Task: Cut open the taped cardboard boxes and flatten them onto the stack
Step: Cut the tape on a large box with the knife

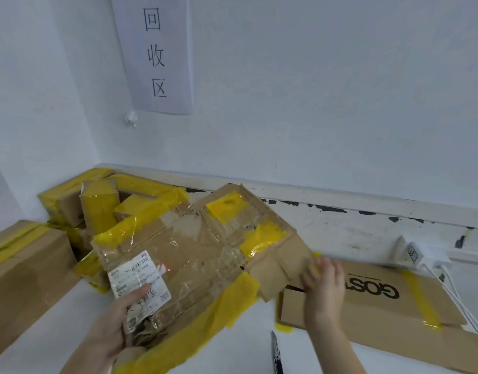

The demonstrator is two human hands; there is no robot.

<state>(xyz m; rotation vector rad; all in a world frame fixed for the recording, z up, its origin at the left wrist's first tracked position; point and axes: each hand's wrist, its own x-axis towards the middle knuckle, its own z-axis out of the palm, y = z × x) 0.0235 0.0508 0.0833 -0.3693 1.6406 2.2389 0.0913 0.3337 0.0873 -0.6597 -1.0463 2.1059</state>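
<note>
Down at the bottom edge lies the utility knife (276, 352) on the white floor, nobody holding it, just beside the right forearm; above it the left hand (116, 317) grasps the near end of the flattened box (194, 255), thumb laid across the shipping label (139, 286), fingers hidden underneath; the right hand (324, 290) is at the box's right flap, fingers curled against its edge, gripping it as far as can be told, though the fingertips are hidden behind the card; the box itself is collapsed, crinkled with clear tape and yellow tape (227, 300), and held tilted in the air between the two hands; to the right, flat on the floor along the wall, sits the stack (394, 303), its top sheet printed with black lettering, the flap hanging just over its left end; on the left wait the taped boxes (97, 203), well apart from the stack, plus a larger taped carton (24, 271) at the frame's edge; a paper sign (155, 54) hangs on the wall, a white charger (421, 255) is plugged in near the stack; this looks like the laying-down step, cutting finished for this box; the next move likely calls for swinging the sheet rightward, squaring it over the stack and pressing the loose flap down, minding the charger cables and the knife below.
</note>
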